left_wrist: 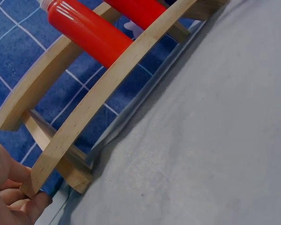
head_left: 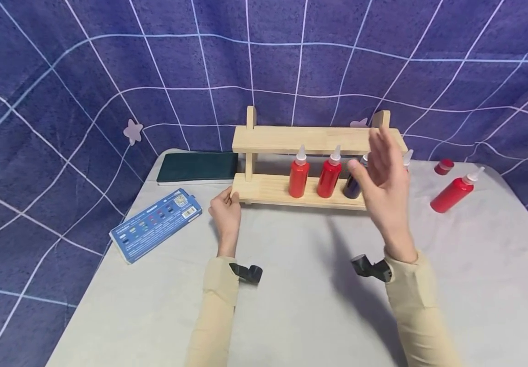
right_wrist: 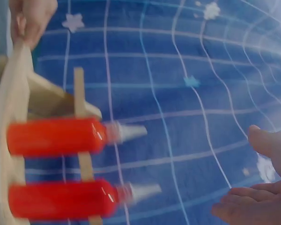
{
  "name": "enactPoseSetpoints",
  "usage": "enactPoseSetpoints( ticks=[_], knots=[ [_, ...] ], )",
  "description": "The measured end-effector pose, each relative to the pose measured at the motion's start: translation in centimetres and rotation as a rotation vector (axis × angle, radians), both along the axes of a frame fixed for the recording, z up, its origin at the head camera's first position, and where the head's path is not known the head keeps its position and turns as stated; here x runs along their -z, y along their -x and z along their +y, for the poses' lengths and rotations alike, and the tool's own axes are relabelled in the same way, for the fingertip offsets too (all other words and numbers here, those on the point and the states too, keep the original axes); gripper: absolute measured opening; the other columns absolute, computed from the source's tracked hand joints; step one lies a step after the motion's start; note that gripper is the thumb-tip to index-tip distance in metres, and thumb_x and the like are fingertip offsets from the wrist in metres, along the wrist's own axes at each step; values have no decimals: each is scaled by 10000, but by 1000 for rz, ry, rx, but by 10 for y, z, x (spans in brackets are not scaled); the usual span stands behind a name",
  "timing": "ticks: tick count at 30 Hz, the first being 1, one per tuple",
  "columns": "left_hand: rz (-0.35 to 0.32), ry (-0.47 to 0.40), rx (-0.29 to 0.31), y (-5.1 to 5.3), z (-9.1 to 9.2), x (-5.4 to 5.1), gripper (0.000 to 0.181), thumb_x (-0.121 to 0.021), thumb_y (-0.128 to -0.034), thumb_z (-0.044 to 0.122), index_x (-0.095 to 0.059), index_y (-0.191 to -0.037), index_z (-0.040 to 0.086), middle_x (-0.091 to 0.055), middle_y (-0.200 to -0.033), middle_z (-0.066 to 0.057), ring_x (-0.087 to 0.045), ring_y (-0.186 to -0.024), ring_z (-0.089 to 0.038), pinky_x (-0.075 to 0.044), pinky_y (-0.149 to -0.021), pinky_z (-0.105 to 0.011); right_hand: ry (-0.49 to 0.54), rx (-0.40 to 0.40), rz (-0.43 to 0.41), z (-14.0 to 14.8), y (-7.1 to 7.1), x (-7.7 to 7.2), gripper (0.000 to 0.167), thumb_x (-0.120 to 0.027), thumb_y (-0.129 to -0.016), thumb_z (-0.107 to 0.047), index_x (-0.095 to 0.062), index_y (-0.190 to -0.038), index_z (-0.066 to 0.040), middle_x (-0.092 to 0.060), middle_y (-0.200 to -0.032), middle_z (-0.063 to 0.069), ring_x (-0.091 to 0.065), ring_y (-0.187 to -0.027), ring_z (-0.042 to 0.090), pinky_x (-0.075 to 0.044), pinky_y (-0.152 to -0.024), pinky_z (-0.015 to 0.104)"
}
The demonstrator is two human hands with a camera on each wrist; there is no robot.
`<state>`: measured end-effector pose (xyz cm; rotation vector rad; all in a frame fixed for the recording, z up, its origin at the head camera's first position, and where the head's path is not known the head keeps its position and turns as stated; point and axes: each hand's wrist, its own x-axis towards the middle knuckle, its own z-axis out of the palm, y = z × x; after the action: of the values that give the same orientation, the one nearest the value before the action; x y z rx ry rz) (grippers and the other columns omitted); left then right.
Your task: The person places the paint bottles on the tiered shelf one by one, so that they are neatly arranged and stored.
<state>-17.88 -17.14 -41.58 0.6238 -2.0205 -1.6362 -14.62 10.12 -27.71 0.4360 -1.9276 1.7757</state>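
Observation:
A two-tier wooden rack (head_left: 264, 188) stands at the back of the table. My left hand (head_left: 226, 214) pinches the left end of its lower shelf between thumb and fingers. Several squeeze bottles with pointed whitish tips are on that shelf: a red bottle (head_left: 298, 179), a second red bottle (head_left: 329, 179) and a dark bottle (head_left: 352, 187). My right hand (head_left: 388, 199) is raised before the rack's right part, fingers extended, holding nothing. It hides most of another bottle, whose whitish tip (head_left: 407, 157) shows beside it. In the right wrist view, two red bottles appear blurred.
Right of the rack are another red bottle (head_left: 452, 194) and a red round cap (head_left: 444, 166). On the left lie a blue printed box (head_left: 156, 224) and a dark green flat case (head_left: 197, 167). A blue gridded curtain (head_left: 273, 66) hangs close behind the rack.

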Motion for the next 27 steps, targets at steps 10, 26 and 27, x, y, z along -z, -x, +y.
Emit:
enactPoseSetpoints(
  ticks=[10,26,27],
  knots=[
    [8,8,1,1,0,0,302,-602,-946,32,-638,-1235,-49,-643,-1207,-235,-640,-1122,-273,-553,-919,-291,278,202,-4,65,12,-3,685,-694,-850,49,-398,-1463,-28,-470,-1468,159,-429,-1373,214,-332,-1156,257],
    [-1,10,-9,0,0,1,307,-614,-949,63,-640,-1241,-32,-649,-1206,-230,-648,-1113,-266,-549,-912,-256,300,618,-239,159,57,48,708,-645,-845,54,-350,-1483,-27,-365,-1525,119,-361,-1374,108,-259,-1108,71],
    [-3,13,-7,0,1,0,308,-613,-951,64,-639,-1241,-34,-648,-1207,-232,-647,-1114,-267,-549,-912,-256,276,640,-267,163,58,54,705,-638,-854,45,-336,-1488,-24,-347,-1536,115,-346,-1379,99,-250,-1108,64]
  ],
)
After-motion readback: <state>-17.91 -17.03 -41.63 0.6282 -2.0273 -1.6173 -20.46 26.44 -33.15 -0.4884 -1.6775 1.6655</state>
